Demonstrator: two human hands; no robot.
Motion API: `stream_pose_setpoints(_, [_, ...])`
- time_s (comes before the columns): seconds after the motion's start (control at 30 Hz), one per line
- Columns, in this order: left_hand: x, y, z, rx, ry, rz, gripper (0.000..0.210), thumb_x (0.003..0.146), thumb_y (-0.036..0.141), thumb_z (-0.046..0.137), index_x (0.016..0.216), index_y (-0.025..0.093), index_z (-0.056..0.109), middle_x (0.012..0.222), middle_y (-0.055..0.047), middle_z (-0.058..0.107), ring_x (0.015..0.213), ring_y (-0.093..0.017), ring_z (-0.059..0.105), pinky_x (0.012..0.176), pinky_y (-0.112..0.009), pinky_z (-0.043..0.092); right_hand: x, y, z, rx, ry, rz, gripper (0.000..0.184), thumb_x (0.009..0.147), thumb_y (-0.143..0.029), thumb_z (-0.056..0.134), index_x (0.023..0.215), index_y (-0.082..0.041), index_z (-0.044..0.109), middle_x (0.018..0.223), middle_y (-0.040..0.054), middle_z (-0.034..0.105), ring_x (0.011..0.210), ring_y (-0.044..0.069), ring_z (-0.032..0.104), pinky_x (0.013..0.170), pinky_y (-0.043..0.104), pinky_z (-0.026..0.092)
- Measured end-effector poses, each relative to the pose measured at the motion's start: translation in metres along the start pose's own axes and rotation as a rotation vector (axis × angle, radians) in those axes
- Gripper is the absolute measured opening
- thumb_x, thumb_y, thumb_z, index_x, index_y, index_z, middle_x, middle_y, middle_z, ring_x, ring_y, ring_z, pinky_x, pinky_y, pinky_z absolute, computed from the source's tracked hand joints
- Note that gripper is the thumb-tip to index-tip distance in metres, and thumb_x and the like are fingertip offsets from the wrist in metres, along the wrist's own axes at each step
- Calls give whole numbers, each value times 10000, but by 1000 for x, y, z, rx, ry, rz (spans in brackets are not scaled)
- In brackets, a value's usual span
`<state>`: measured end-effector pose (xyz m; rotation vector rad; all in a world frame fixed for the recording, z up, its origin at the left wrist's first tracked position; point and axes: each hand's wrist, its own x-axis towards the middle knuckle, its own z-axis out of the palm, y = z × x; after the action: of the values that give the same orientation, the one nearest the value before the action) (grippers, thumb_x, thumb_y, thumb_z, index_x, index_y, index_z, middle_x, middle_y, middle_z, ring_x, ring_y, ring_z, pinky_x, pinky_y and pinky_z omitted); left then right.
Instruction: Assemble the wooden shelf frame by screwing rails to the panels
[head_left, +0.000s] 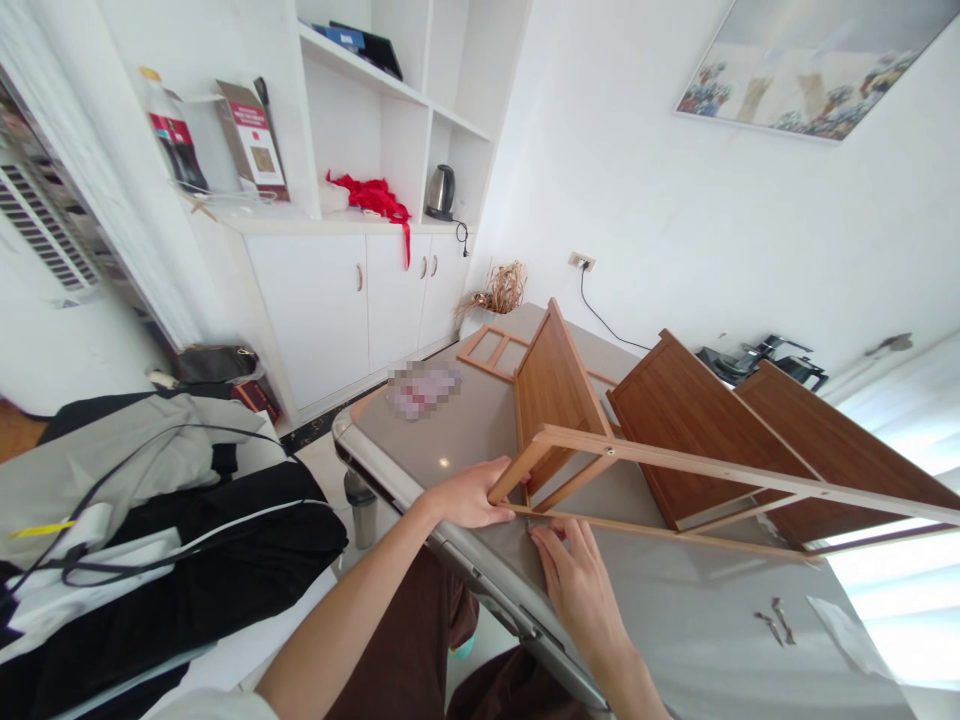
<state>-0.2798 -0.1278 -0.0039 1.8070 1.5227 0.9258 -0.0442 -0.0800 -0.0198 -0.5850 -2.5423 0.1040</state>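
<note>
A wooden shelf unit (570,439) stands on its side on the grey table, with several brown panels joined by a light side frame. At the near left corner of that frame, my left hand (472,496) is closed around the wood, its fingers partly hidden behind it. Just to the right, my right hand (576,565) pinches at the lower rail (622,524). Something small and metallic seems to show at its fingertips, too small to name. Several small metal screws (778,622) lie on the table to the right, beside a clear plastic bag (847,635).
The grey table (660,590) has a rounded metal edge close to my body. A coffee maker (780,360) sits behind the panels. Left of me are piled clothes and cables (187,530). A bottle (363,508) stands below the table edge. White cabinets (315,320) line the wall.
</note>
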Motion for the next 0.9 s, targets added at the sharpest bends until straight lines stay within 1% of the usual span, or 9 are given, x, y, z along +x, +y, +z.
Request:
stream_pose_setpoints(0.37, [1, 0, 0, -6, 0, 16, 526, 784, 263, 704, 1281, 279, 533, 1288, -22, 608, 1132, -222, 626, 927, -300, 497, -1, 2, 3, -26, -25, -3, 197, 964, -107, 484, 1051, -207, 631, 981, 78, 546, 928, 221, 519, 819, 377, 480])
stream_pose_setpoints(0.57, [1, 0, 0, 0, -3, 13, 526, 783, 270, 702, 1281, 281, 533, 1298, -22, 604, 1112, -219, 635, 907, -294, 504, 4, -7, -1, -213, -53, -67, 223, 935, -64, 478, 1027, -188, 640, 974, 90, 573, 902, 242, 515, 792, 387, 454])
stream_pose_setpoints(0.67, [1, 0, 0, -5, -3, -2, 543, 779, 279, 709, 1291, 286, 528, 1300, -20, 606, 1087, -214, 645, 906, -295, 505, 9, -12, -4, -265, -65, -93, 250, 929, -44, 456, 1000, -185, 650, 972, 93, 596, 900, 243, 522, 806, 393, 434])
stream_pose_setpoints(0.8, [0, 0, -1, -3, -1, -4, 545, 785, 289, 702, 1300, 286, 526, 1296, -17, 612, 1128, -219, 629, 921, -289, 498, 11, -10, -5, -204, -16, -63, 197, 958, -111, 483, 917, -193, 657, 922, 70, 622, 876, 230, 536, 803, 389, 407])
stream_pose_setpoints(0.9, [0, 1, -1, 0, -7, -4, 534, 788, 290, 697, 1294, 289, 528, 1300, -14, 610, 1142, -219, 622, 926, -284, 493, 8, -5, -5, -92, 24, 2, 193, 977, -157, 489, 927, -207, 669, 891, 52, 630, 872, 218, 550, 791, 376, 400])
